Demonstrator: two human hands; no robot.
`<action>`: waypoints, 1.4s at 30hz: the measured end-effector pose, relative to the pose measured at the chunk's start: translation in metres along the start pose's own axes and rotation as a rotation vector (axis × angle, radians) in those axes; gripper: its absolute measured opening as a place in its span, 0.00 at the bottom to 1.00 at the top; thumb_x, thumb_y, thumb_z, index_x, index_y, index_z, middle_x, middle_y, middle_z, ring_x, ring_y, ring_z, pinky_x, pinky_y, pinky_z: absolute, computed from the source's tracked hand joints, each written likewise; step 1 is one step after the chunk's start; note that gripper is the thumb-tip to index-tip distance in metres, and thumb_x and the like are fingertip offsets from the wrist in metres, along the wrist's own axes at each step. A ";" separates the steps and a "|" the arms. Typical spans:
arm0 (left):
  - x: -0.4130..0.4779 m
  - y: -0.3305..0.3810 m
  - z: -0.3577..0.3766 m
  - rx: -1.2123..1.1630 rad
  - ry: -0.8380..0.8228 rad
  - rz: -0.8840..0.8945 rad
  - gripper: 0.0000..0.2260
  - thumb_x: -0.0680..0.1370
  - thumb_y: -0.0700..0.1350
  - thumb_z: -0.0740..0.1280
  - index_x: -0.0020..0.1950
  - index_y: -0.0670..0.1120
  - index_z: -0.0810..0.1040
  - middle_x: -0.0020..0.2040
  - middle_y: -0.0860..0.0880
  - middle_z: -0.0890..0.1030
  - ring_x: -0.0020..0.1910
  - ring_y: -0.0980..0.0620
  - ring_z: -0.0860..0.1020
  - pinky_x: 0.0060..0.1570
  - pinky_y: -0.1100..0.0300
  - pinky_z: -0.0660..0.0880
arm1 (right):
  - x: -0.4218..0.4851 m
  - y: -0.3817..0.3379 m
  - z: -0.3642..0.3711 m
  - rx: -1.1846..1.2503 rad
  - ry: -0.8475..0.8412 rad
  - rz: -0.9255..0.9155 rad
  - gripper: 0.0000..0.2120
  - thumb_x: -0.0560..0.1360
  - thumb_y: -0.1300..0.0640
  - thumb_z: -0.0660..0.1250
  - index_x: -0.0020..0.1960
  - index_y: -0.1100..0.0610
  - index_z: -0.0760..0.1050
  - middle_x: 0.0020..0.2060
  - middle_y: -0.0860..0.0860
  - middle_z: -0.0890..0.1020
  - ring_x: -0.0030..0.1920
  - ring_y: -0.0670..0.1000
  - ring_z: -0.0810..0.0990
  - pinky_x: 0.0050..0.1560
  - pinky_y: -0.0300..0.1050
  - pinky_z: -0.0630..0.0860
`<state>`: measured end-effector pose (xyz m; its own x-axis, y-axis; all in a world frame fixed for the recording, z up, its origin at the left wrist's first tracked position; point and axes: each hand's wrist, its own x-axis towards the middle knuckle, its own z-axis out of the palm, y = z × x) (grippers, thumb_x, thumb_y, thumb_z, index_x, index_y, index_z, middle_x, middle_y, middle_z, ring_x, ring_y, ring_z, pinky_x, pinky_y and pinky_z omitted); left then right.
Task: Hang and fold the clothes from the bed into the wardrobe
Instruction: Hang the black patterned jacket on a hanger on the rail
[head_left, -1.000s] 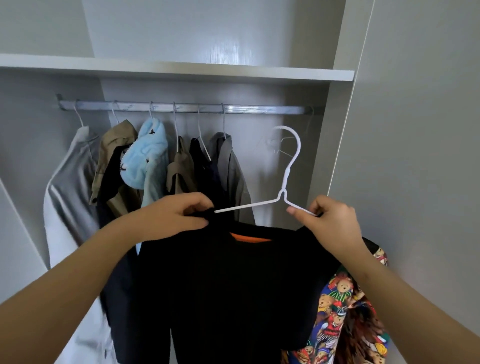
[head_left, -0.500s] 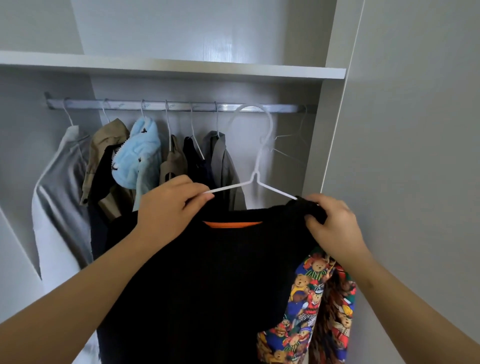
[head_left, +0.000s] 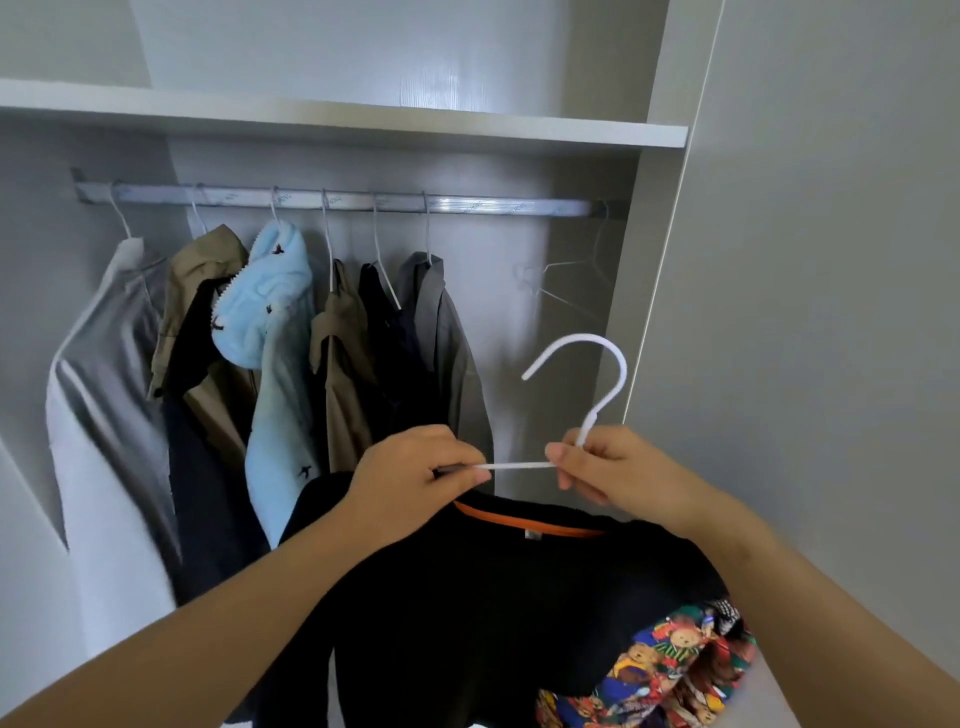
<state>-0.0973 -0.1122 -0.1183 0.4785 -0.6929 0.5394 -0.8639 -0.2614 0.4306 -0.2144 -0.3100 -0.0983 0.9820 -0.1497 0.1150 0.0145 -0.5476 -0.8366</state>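
The black top with the orange-lined collar hangs at six o'clock in the view, in front of the open wardrobe and not yet on the rail. It is draped on a white hanger whose hook points up toward one o'clock. The left hand pinches the hanger's arm between thumb and forefinger where the wire enters the collar. The right hand has its fingers curled round the neck of the hanger, just under the hook. Half a second ago the hook was up level with the rail and the right hand gripped the top's shoulder; now the hook sits well below the rail and that hand has shifted onto the wire. That reads as a pause to seat the hanger properly, so the hanging is still to do. A bear-print garment bunches at five o'clock, under the right forearm. From nine to twelve o'clock, hung clothes fill the rail's left part, ending at a grey shirt; the free stretch lies at one o'clock beside an empty hanger.
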 end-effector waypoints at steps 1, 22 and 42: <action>0.000 0.001 0.006 0.007 -0.008 -0.001 0.06 0.74 0.49 0.69 0.44 0.50 0.84 0.34 0.56 0.72 0.37 0.60 0.73 0.40 0.57 0.73 | 0.000 0.002 0.000 -0.008 0.005 0.032 0.18 0.77 0.48 0.61 0.32 0.53 0.74 0.19 0.44 0.67 0.22 0.44 0.62 0.24 0.33 0.61; 0.024 -0.012 0.049 -0.105 -0.119 -0.308 0.06 0.77 0.46 0.65 0.52 0.52 0.79 0.47 0.56 0.74 0.42 0.62 0.73 0.45 0.69 0.68 | -0.033 0.054 -0.003 0.191 0.122 0.661 0.09 0.78 0.65 0.59 0.39 0.61 0.68 0.25 0.53 0.71 0.18 0.43 0.61 0.17 0.33 0.56; 0.156 -0.052 0.049 0.090 -0.072 -0.149 0.07 0.77 0.44 0.62 0.50 0.47 0.80 0.50 0.47 0.76 0.49 0.47 0.76 0.51 0.51 0.74 | 0.092 0.052 -0.065 0.403 0.502 0.497 0.12 0.75 0.76 0.54 0.39 0.66 0.72 0.31 0.57 0.79 0.21 0.47 0.69 0.18 0.35 0.65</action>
<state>0.0144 -0.2396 -0.0919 0.5927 -0.6872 0.4200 -0.7963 -0.4217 0.4338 -0.1355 -0.4057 -0.0965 0.6914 -0.7012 -0.1741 -0.2405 0.0039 -0.9706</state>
